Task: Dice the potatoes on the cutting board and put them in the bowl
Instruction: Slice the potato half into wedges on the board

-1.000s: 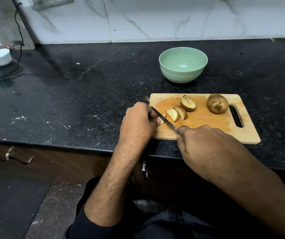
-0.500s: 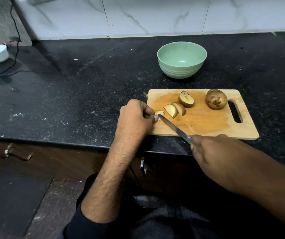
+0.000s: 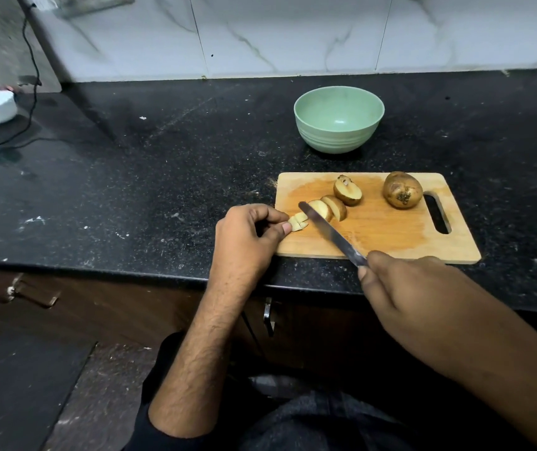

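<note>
Lifted since a moment ago: knife (image 3: 329,234), blade now raised off the diced potato slice (image 3: 299,221), gripped in right hand (image 3: 423,297). Cut apparently finished. Left hand (image 3: 247,231) curled, pinching those pieces at cutting board (image 3: 390,236) left edge. Slices, half, whole potato (image 3: 402,189) uncut; green bowl (image 3: 338,118) empty behind.

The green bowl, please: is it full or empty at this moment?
Empty: the green bowl shows only its bare inside; the diced potato lies on the cutting board.
</note>
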`<state>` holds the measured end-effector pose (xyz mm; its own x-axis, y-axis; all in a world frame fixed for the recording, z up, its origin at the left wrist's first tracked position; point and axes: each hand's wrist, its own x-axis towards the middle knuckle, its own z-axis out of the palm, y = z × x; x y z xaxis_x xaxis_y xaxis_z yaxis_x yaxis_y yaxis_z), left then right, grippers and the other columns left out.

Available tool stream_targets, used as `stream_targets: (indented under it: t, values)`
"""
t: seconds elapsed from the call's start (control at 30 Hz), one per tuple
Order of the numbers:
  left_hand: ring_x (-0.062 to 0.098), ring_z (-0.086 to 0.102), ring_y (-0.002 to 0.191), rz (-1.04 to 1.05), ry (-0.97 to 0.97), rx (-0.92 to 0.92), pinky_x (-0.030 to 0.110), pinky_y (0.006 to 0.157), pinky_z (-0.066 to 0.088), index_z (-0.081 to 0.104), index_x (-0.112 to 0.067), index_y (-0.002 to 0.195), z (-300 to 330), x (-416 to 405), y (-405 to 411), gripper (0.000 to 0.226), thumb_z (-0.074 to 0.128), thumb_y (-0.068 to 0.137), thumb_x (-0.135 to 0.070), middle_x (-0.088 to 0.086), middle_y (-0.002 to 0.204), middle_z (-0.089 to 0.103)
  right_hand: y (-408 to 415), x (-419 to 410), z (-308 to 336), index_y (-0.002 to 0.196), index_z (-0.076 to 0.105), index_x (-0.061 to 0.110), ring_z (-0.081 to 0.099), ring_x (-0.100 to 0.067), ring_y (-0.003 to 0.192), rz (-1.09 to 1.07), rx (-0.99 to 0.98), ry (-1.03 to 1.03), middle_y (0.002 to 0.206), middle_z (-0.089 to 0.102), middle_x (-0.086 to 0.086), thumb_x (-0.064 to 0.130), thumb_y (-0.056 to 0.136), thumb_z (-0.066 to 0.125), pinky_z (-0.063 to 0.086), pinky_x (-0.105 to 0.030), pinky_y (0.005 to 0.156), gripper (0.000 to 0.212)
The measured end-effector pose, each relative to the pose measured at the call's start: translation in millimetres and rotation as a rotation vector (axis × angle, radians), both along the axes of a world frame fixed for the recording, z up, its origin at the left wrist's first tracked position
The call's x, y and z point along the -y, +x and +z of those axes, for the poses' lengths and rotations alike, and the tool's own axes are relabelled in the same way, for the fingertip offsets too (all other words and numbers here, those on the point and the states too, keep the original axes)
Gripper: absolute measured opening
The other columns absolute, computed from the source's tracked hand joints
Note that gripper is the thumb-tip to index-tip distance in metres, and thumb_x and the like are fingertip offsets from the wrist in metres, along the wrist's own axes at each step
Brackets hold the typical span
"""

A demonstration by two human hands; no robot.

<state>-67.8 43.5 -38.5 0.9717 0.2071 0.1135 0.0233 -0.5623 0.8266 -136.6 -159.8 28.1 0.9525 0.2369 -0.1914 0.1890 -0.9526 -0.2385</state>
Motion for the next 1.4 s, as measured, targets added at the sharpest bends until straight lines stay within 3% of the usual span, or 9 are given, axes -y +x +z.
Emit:
stream_targets:
  t: [0.23, 0.33, 0.53, 0.83, 1.07, 1.17, 1.27, 1.4]
  values:
    - [0.003, 0.067, 0.075, 0.016, -0.045, 0.005, 0.009, 0.068, 0.050, 0.078, -0.026, 0.084, -0.6, -1.1, -1.2, 0.008, 0.084, 0.079, -0.023, -0.015, 0.076, 0.073, 6.3, -21.6, -6.8, 0.098, 0.042, 0.033, 0.049, -0.006, 0.067, 0.026, 0.034, -0.004, 0.073, 0.052, 0.007, 0.046, 0.106, 0.022, 0.039, -0.029, 0.057, 0.025]
    - [0.006, 0.067, 0.073, 0.018, -0.065, -0.001, 0.007, 0.064, 0.048, 0.078, -0.024, 0.082, -0.5, -2.1, -0.9, 0.008, 0.085, 0.079, -0.021, -0.013, 0.074, 0.073, 6.1, -26.6, -8.2, 0.111, 0.047, 0.030, 0.051, -0.009, 0.070, 0.045, 0.047, -0.010, 0.074, 0.050, 0.009, 0.045, 0.106, 0.022, 0.042, -0.031, 0.062, 0.030]
    - [-0.009, 0.059, 0.059, 0.023, -0.081, -0.034, 0.002, 0.058, 0.042, 0.078, -0.019, 0.078, 3.4, 0.5, 1.1, 0.007, 0.085, 0.079, -0.018, -0.017, 0.065, 0.069, 8.2, -29.0, -7.1, 0.120, 0.048, 0.027, 0.051, -0.018, 0.073, 0.061, 0.089, -0.105, 0.072, 0.046, 0.007, 0.043, 0.107, 0.022, 0.041, -0.032, 0.062, 0.033]
    - [-0.007, 0.058, 0.057, 0.031, -0.049, -0.136, 0.006, 0.051, 0.042, 0.077, -0.023, 0.073, 7.0, -0.5, 9.0, 0.010, 0.084, 0.079, -0.022, -0.014, 0.064, 0.069, 24.7, -30.9, -1.1, 0.130, 0.048, 0.030, 0.046, -0.016, 0.072, 0.115, 0.002, -0.208, 0.074, 0.043, 0.007, 0.037, 0.108, 0.027, 0.037, -0.032, 0.058, 0.032]
    - [-0.004, 0.059, 0.061, 0.038, -0.034, -0.147, 0.006, 0.052, 0.041, 0.077, -0.022, 0.075, 7.4, 0.4, 9.8, 0.008, 0.084, 0.080, -0.022, -0.011, 0.068, 0.069, 22.1, -14.4, 2.6, 0.127, 0.044, 0.034, 0.043, -0.006, 0.067, 0.130, -0.088, -0.238, 0.079, 0.045, 0.009, 0.040, 0.108, 0.023, 0.036, -0.027, 0.054, 0.029]
    - [-0.005, 0.061, 0.064, 0.039, -0.025, -0.132, 0.005, 0.053, 0.041, 0.077, -0.023, 0.074, 5.6, -0.7, 9.3, 0.009, 0.084, 0.080, -0.022, -0.013, 0.068, 0.069, 5.4, 0.3, 8.4, 0.103, 0.039, 0.038, 0.051, -0.008, 0.071, 0.102, -0.123, -0.232, 0.079, 0.050, 0.009, 0.047, 0.106, 0.019, 0.043, -0.028, 0.061, 0.022]
    - [-0.009, 0.060, 0.070, 0.031, 0.009, -0.092, 0.001, 0.056, 0.039, 0.075, -0.024, 0.076, 2.9, -0.2, 6.4, 0.009, 0.082, 0.082, -0.023, -0.016, 0.070, 0.068, 0.4, 9.0, 9.0, 0.085, 0.032, 0.037, 0.049, -0.006, 0.070, 0.060, -0.109, -0.211, 0.078, 0.051, 0.009, 0.051, 0.104, 0.018, 0.038, -0.026, 0.057, 0.028]
    - [-0.002, 0.062, 0.080, -0.006, 0.077, 0.003, 0.005, 0.067, 0.043, 0.073, -0.029, 0.092, 0.7, 3.9, 0.1, 0.014, 0.080, 0.083, -0.036, -0.013, 0.084, 0.068, -2.2, 15.5, 4.6, 0.083, 0.038, 0.035, 0.052, -0.006, 0.073, 0.031, -0.048, -0.100, 0.077, 0.055, 0.009, 0.055, 0.101, 0.020, 0.047, -0.032, 0.067, 0.032]
